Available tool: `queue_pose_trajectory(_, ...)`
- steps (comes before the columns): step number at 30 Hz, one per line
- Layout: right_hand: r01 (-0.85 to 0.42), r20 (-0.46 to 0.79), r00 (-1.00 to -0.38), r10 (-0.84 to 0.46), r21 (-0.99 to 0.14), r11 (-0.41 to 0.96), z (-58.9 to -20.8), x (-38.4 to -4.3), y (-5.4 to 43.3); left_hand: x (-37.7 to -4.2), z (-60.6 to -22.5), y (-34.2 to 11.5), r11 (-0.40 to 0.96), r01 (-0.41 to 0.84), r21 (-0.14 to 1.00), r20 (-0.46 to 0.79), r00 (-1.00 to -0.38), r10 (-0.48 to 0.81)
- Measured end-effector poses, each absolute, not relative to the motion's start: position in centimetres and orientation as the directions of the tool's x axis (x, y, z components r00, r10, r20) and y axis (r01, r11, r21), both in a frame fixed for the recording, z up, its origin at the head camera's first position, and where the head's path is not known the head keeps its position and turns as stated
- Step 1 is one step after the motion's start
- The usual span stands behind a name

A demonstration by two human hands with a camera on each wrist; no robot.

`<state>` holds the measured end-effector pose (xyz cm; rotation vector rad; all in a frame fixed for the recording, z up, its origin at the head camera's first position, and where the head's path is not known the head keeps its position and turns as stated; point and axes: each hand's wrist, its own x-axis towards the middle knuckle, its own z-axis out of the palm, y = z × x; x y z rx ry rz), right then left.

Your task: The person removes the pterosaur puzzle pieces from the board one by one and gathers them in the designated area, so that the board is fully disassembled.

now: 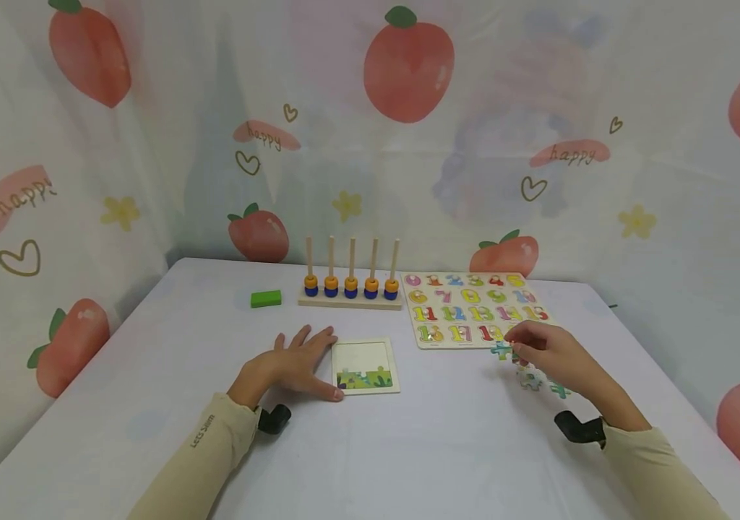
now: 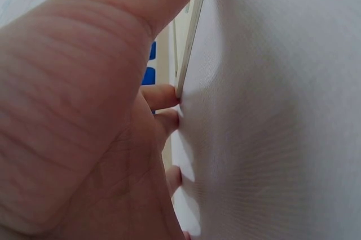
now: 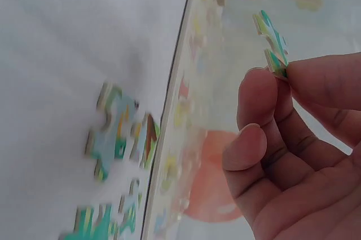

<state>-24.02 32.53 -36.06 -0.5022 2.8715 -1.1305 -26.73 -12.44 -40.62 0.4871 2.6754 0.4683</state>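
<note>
My left hand [image 1: 288, 367] rests spread on the table, its thumb and index finger touching the left side of a small square puzzle tray [image 1: 366, 393]. Along the tray's lower part lies a strip of fitted green picture pieces [image 1: 363, 380]; the area above is pale. Over on the right, my right hand [image 1: 555, 355] pinches a jigsaw piece [image 3: 275, 43] between thumb and fingertips, raised off the table. Several loose jigsaw pieces [image 3: 115, 133] lie beneath that hand, partly hidden by it in the head view.
A number board [image 1: 457, 348] lies at the back right, close to the right hand. Left of it stands a wooden peg counter [image 1: 350, 303] with blue and orange beads. A green block [image 1: 266, 299] sits farther left. A printed cloth [image 1: 357, 166] hangs behind the table.
</note>
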Motion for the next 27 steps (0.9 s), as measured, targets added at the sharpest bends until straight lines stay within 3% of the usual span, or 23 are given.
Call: queue_pose_trajectory(27,-0.068,-0.003,-0.996,-0.090,-0.629,0.774,-37.7,-21.5,43.6,-26.7,-40.4,-12.6,0.886,0.274,0.374,-0.311,-0.863,0.398)
